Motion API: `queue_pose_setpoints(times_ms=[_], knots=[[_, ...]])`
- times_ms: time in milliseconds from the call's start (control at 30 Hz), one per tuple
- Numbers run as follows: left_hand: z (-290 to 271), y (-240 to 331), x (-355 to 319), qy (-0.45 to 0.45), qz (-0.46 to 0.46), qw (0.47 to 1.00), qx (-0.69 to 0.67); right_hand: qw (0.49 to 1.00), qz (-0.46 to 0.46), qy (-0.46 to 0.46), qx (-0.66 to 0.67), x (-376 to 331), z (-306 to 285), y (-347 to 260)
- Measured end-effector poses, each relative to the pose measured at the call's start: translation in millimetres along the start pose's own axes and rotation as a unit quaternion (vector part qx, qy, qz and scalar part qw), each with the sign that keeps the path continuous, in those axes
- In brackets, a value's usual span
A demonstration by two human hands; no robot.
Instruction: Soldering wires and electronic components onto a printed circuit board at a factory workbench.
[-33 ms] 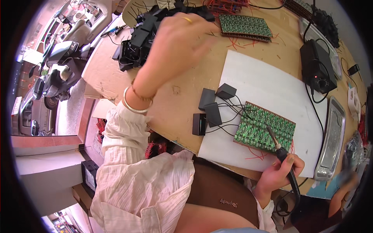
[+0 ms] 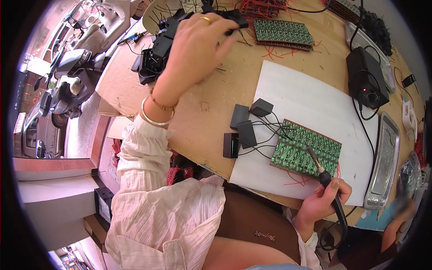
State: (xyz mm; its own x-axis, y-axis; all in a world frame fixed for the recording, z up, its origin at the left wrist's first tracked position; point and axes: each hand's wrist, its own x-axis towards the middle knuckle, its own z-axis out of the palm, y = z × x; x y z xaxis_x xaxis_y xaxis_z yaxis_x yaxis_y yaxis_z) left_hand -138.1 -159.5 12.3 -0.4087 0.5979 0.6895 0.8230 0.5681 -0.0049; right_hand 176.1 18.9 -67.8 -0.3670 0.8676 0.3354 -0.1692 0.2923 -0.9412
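Note:
My left hand (image 2: 198,47) reaches over a pile of small black boxes with wires (image 2: 157,56) at the far left. Its fingertips are at a black box (image 2: 237,19) on the pile's right edge, thumb apart from the fingers. A soldering iron (image 2: 332,191) is gripped in my right hand (image 2: 325,201), its tip angled over a green circuit board (image 2: 301,148). The board lies on a white sheet (image 2: 306,94). Several black boxes (image 2: 246,134) rest left of it, their black wires running to its left part. Red wires (image 2: 294,180) stick out below its near edge.
Stacked green boards (image 2: 283,33) with red wires lie at the back. On the right stand a black control box (image 2: 368,78) with a knob and lit red light, and a metal tray (image 2: 382,162). Another person's arm (image 2: 396,225) shows at lower right. Parked scooters (image 2: 74,63) are at left.
My left hand has shifted slightly left, and its fingers now bend at the black box on the pile's right edge. My right hand and the soldering iron stay nearly in place.

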Motion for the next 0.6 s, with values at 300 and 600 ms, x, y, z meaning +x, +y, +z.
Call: queue_pose_setpoints(times_ms=[300,600], knots=[[56.8,-47.5,17.9,-0.250,-0.012,0.957,0.146,1.000,0.003,-0.027,0.012,0.9,-0.9,-1.9],[-1.9,-69.5,38.0,-0.038,-0.237,0.853,-0.464,0.997,0.004,-0.050,0.051,0.4,-3.8,0.3]])
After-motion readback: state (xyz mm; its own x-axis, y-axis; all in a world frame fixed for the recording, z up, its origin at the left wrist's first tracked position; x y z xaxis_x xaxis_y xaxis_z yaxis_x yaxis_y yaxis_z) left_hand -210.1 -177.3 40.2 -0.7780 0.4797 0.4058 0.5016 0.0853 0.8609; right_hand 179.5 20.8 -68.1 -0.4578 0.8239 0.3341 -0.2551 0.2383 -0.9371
